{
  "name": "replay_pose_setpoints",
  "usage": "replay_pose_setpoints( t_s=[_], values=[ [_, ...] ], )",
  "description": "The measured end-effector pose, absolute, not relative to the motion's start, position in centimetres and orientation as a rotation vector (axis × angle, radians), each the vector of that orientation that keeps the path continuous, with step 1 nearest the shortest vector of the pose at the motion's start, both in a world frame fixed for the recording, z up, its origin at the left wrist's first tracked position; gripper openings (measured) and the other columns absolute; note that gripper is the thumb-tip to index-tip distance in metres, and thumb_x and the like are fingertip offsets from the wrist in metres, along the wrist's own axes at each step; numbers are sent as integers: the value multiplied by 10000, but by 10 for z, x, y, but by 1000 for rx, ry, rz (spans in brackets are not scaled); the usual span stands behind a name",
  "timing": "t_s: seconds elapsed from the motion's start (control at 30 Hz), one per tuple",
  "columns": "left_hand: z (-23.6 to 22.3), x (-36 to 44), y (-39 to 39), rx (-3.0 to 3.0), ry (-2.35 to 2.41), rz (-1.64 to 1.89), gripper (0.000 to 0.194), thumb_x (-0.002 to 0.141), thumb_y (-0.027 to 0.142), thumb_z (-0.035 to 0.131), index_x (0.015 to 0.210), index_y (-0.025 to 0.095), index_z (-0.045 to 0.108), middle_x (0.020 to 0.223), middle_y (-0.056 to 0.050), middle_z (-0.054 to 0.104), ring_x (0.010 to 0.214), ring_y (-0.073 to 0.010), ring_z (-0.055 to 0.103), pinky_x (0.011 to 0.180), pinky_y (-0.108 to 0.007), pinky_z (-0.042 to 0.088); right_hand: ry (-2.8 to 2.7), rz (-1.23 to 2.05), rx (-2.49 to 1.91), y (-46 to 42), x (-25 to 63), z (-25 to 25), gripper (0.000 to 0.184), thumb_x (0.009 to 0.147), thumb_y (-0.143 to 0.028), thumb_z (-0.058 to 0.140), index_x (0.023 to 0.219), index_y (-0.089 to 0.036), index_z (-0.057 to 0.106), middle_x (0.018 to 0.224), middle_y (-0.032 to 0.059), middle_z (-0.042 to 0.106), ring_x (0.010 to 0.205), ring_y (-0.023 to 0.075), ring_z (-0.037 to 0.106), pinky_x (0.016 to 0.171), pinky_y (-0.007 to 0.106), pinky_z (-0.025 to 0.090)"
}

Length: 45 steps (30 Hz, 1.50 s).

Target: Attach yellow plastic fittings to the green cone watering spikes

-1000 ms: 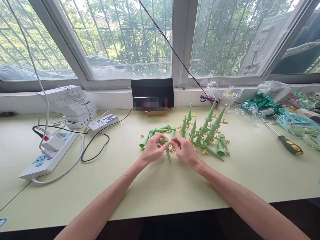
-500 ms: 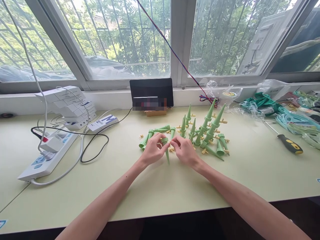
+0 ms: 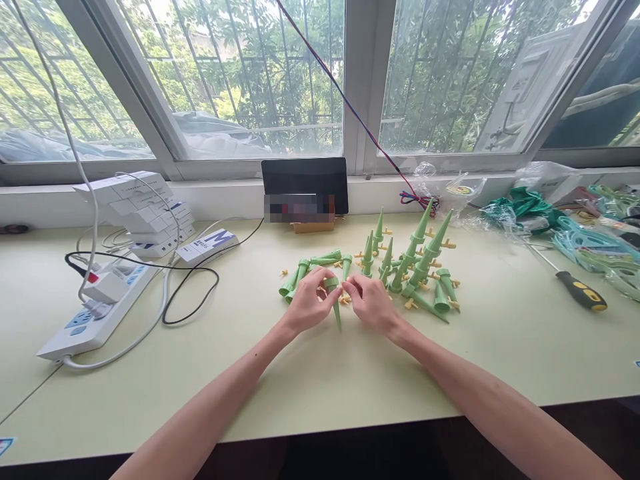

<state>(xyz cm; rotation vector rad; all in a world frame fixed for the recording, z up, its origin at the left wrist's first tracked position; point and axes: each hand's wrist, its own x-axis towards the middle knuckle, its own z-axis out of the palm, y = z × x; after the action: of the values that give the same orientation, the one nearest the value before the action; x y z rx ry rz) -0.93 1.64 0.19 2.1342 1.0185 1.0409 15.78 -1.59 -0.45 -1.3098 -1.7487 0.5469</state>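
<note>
My left hand [image 3: 314,301] is closed around a green plastic watering spike [image 3: 337,317], its tip pointing down and its collar showing between thumb and fingers. Close beside the collar, my right hand [image 3: 371,301] pinches with thumb and forefinger; what lies in that pinch is hidden by the fingertips. Behind the left hand lie several loose green spike parts [image 3: 303,269]. To the right, several green spikes [image 3: 419,235] stand tip up, with yellow valves [image 3: 449,245] sticking out of their sides. A loose yellow valve [image 3: 411,304] lies near my right wrist.
On the left are a white power strip [image 3: 95,327], a black cable [image 3: 193,268] and stacked white boxes [image 3: 145,213]. A dark screen [image 3: 304,177] leans at the back. At right lie a screwdriver [image 3: 581,291] and plastic-wrapped goods [image 3: 587,247].
Both hands stay together at the same spike, with only slight finger movement. The whole view has shifted a little; the other things lie as before.
</note>
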Motion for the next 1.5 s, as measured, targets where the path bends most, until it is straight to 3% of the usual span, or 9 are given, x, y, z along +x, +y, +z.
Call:
replay_pose_setpoints(
  t_s=[0.27, 0.57, 1.2, 1.5],
  values=[
    [3, -9, 15, 2168, 965, 1043, 122, 875, 309, 582, 912, 195, 558, 930, -34, 540, 702, -110, 528, 577, -236, 545, -1777, 463, -1329, -14, 158, -7, 372, 970, -332, 405, 622, -220, 331, 519, -31, 404, 482, 116, 304, 500, 270, 239],
    [2, -9, 14, 2205, 928, 1053, 118, 878, 296, 580, 927, 190, 563, 970, -47, 541, 757, -122, 557, 578, -232, 551, -1772, 458, -1353, -15, 157, -6, 399, 970, -340, 396, 600, -209, 323, 514, -37, 367, 490, 108, 281, 504, 266, 233],
    [0, -10, 14, 2286, 906, 1042, 120, 883, 280, 580, 946, 192, 526, 1015, -46, 542, 721, -108, 552, 560, -238, 530, -1648, 769, -1395, -13, 157, -2, 433, 923, -389, 423, 539, -190, 409, 492, -33, 376, 478, 100, 334, 487, 256, 252],
    [-1, -10, 14, 2326, 893, 1042, 117, 894, 280, 566, 957, 196, 515, 1029, -44, 542, 637, -79, 516, 551, -238, 518, -1508, 1068, -1380, -14, 157, 3, 415, 904, -399, 449, 547, -202, 373, 460, -56, 305, 399, 77, 307, 409, 232, 232]
  ],
)
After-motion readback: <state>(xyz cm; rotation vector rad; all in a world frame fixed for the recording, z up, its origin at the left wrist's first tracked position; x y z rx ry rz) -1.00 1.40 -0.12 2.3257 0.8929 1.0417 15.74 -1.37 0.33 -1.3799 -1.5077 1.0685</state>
